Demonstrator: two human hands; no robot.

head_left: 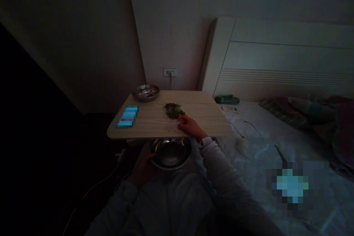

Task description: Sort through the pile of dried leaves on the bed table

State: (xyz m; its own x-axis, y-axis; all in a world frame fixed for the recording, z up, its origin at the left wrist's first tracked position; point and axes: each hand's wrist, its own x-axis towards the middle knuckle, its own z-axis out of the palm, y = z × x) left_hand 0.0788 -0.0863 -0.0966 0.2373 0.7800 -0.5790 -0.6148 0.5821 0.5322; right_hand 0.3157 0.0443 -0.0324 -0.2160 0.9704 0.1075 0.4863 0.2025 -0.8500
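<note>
A loose pile of small dark green grains, like beans (173,111), lies on the pale wooden tabletop (149,121). At the pile's near right edge is my right hand (190,127), its fingers curled and the tips drawn together over the wood. Whatever those fingertips may hold is too small to make out. Just below the table's near edge, over my lap, my left hand (146,169) grips the left rim of a shiny metal bowl (170,153). The bowl's inside looks dark, and no contents can be made out in it.
A second metal bowl (146,93) stands at the table's far left corner, with a lit phone (128,116) nearer me. To the right is a bed (249,147) with a green bottle (227,99), a pale remote (230,109) and cables. A white cord (91,188) hangs at left.
</note>
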